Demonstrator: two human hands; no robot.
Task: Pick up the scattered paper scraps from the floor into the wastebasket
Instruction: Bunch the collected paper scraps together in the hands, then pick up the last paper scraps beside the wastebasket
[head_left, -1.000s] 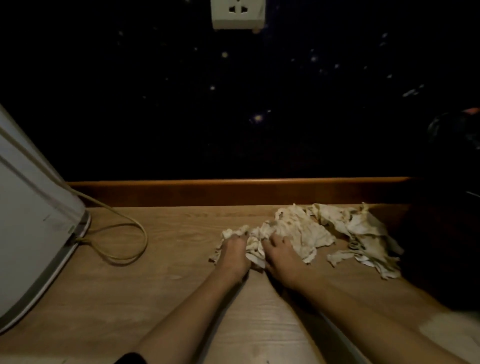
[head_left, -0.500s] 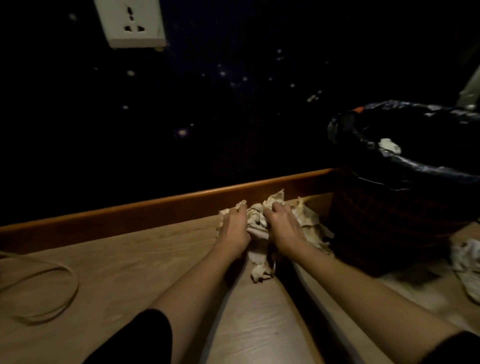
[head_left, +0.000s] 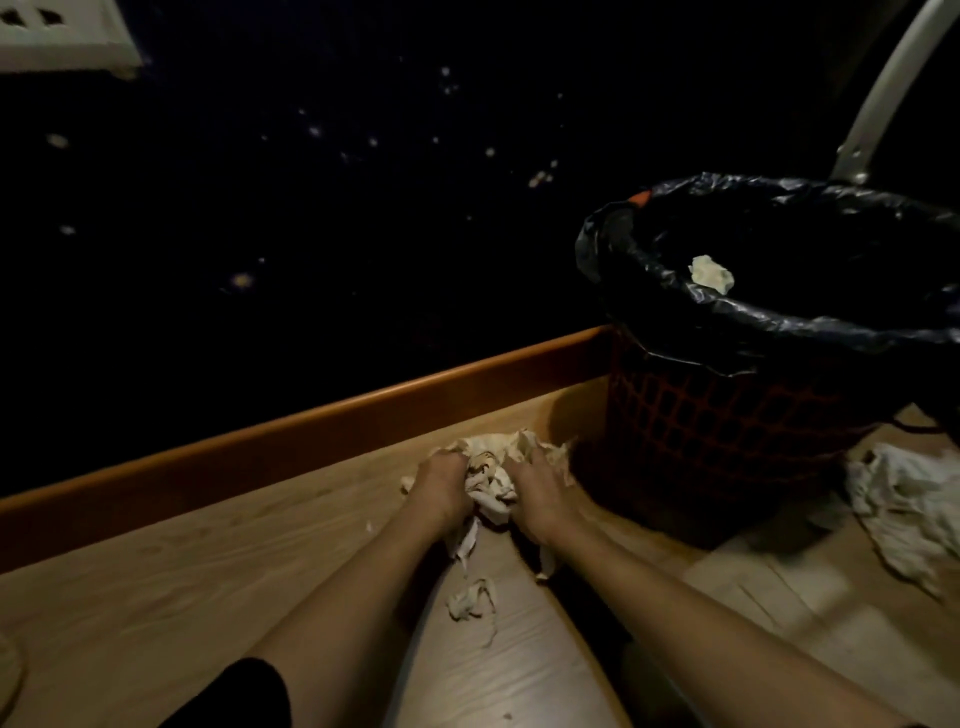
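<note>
left hand (head_left: 441, 491) and right hand (head_left: 537, 491) press together around a bundle of paper scraps (head_left: 488, 475) on the wooden floor (head_left: 208, 571), just beside the wastebasket (head_left: 727, 415). one loose scrap (head_left: 470, 603) lies between the forearms; another pile (head_left: 904, 509) sits right of the basket.

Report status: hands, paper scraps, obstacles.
Left hand and right hand clamp paper bundle. Loose scraps below; more beside wastebasket. Path clear.
</note>
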